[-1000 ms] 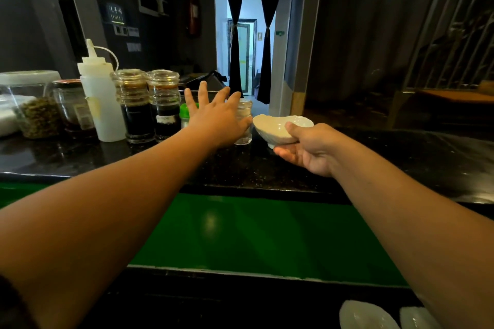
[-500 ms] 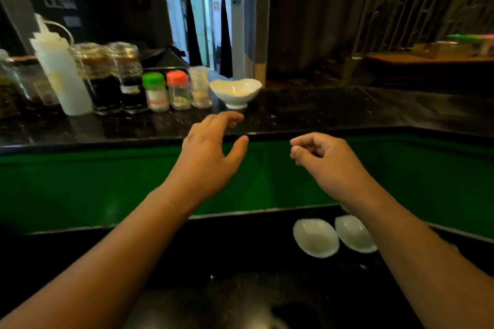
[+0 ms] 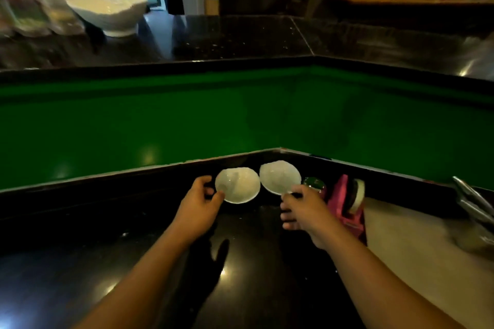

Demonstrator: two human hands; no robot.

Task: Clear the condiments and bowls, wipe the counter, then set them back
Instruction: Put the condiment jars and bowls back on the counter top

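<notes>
Two small white bowls sit side by side on the dark lower counter (image 3: 133, 262), near its corner. My left hand (image 3: 199, 205) pinches the left rim of the left bowl (image 3: 238, 188) between thumb and curled fingers. My right hand (image 3: 302, 208) grips the near rim of the right bowl (image 3: 279, 176), thumb on its edge. A larger white bowl (image 3: 107, 14) stands on the upper black counter (image 3: 227, 37) at the far left. Beside that bowl are blurred condiment jars (image 3: 34, 5), one with a red lid.
A green panel (image 3: 187, 115) separates the upper and lower counters. Right of my right hand are a green-topped jar (image 3: 315, 184) and a pink tape dispenser (image 3: 346, 203). Metal tongs (image 3: 473, 203) lie at the far right over a pale surface (image 3: 414, 248).
The view dropped from the upper counter, where the large white bowl was set down by the jars. Both hands pulled back and down, and now hold the two small bowls.
</notes>
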